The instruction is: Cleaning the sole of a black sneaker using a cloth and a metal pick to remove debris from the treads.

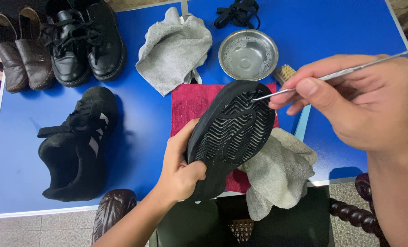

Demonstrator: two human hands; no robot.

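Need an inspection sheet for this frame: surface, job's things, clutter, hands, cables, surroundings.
Surface: blue table, white edge; red cloth at its front.
Job's things: black shoe held sole up over the red cloth; thin metal pick, tip at the sole's tread near the toe.
Clutter: matching black sneaker; black lace-up pair; brown loafers; two grey towels; steel bowl with foamy residue; brush, partly hidden; black laces.
Hands: left hand grips the shoe's heel end; right hand pinches the pick.
Cables: nothing seen.
Surroundings: tiled floor; dark wooden chair parts.
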